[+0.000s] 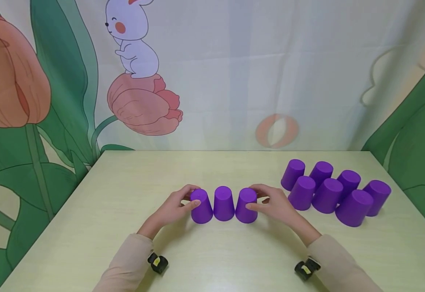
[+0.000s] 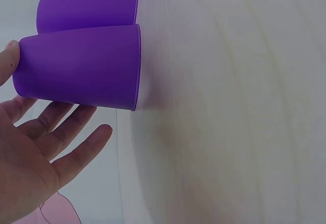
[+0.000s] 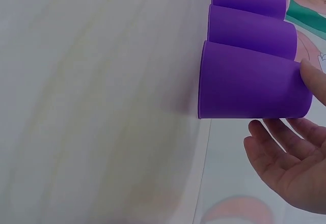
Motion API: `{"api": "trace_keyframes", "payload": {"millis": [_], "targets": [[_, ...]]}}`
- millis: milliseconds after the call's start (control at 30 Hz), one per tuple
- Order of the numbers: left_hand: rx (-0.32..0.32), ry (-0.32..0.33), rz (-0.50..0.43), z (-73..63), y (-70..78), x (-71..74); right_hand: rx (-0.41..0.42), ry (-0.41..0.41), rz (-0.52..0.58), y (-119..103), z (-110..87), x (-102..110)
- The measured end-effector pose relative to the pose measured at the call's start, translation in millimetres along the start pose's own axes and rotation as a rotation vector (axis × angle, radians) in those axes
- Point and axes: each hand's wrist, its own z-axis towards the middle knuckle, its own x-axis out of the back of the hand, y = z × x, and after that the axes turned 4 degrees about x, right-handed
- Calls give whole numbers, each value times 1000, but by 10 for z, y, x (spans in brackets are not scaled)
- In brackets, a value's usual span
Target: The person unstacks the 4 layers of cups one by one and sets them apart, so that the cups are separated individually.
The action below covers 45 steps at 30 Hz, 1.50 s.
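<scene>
Three purple cups stand upside down in a row across the middle of the table. My left hand [image 1: 171, 207] holds the left cup [image 1: 202, 210], its thumb near the top on the side facing me and its fingers behind. In the left wrist view, the ring and little fingers spread away from that cup [image 2: 79, 66]. On the other end, my right hand [image 1: 277, 202] holds the right cup [image 1: 246, 211] between thumb and fingers. The right wrist view shows the fingertips along the side of this cup [image 3: 249, 84]. Between them the middle cup [image 1: 224, 206] is untouched by either hand.
Several more upside-down purple cups [image 1: 327, 196] stand close together on the right of the pale table [image 1: 88, 231]. Behind the table's far edge hangs a printed curtain [image 1: 212, 81] with a rabbit and tulips. Small black devices [image 1: 157, 263] are at both wrists.
</scene>
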Motion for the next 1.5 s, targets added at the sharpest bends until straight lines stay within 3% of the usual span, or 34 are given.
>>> {"api": "trace_keyframes", "payload": {"millis": [700, 1500], "targets": [[5, 4, 5, 7, 5, -11, 32, 64, 2, -77, -175, 117], [-21, 3, -3, 5, -1, -5, 7, 97, -13, -45, -389, 323]]}}
